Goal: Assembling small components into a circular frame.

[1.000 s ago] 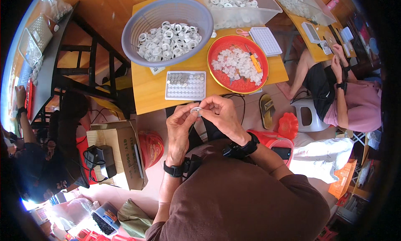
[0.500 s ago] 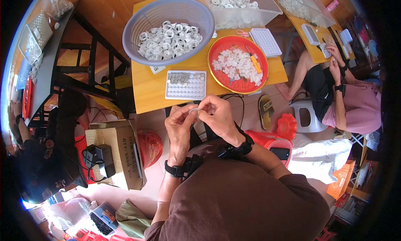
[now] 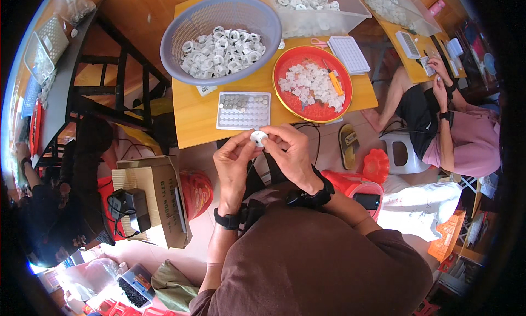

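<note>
A small round white plastic piece [image 3: 258, 138] is pinched between my two hands, in front of the table's near edge, its flat face turned up. My left hand [image 3: 234, 158] grips its left side with thumb and fingertips. On the other side, my right hand [image 3: 291, 154] has hold of it too. Just beyond, a white tray [image 3: 244, 120] holds rows of small silver discs, mostly in its far half. A red round tray [image 3: 285, 97] to the right carries small clear pieces and an orange-handled screwdriver [image 3: 335, 82].
A grey-blue basket [image 3: 175, 47] of white round parts stands at the back left of the wooden table [image 3: 192, 116]. Behind are a clear bin [image 3: 312, 24], pink scissors [image 3: 318, 42] and a white tray stack [image 3: 349, 55]. Another person [image 3: 460, 135] works at right; a cardboard box [image 3: 159, 206] stands left.
The white round piece has turned from edge-on to showing its flat face. Both my hands have shifted slightly, still holding it.
</note>
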Available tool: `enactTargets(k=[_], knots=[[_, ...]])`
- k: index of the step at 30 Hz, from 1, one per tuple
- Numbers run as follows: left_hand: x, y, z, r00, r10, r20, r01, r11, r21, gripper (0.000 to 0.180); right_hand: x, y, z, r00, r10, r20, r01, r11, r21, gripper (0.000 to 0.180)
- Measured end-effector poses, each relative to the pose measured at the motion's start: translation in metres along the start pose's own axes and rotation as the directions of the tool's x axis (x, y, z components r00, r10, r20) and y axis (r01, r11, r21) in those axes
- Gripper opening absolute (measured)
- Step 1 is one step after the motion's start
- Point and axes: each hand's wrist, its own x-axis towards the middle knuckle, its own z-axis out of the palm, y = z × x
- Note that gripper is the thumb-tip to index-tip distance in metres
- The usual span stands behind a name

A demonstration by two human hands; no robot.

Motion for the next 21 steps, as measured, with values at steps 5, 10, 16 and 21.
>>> enactTargets(k=[5,10,16,21], knots=[[-0.001,-0.006,0.001,0.98,0.198,0.028,-0.198,0.942,0.272,0.026,0.004,-0.012,-0.002,0.999,-0.041,0.013,0.042,0.995,-0.086,0.018],[0.0,0.002,0.008,0.919,0.38,0.105,-0.366,0.724,0.584,0.033,0.003,-0.017,-0.004,0.989,-0.139,0.043,0.145,0.972,-0.184,0.021],[0.003,0.0,0.005,0.848,0.479,0.229,-0.482,0.515,0.709,0.027,0.003,-0.021,-0.004,0.991,-0.109,0.078,0.127,0.953,-0.275,0.024],[0.0,-0.001,0.003,0.849,0.449,0.278,-0.471,0.404,0.784,0.028,0.002,-0.019,-0.004,0.99,-0.119,0.076,0.135,0.955,-0.263,0.022]])
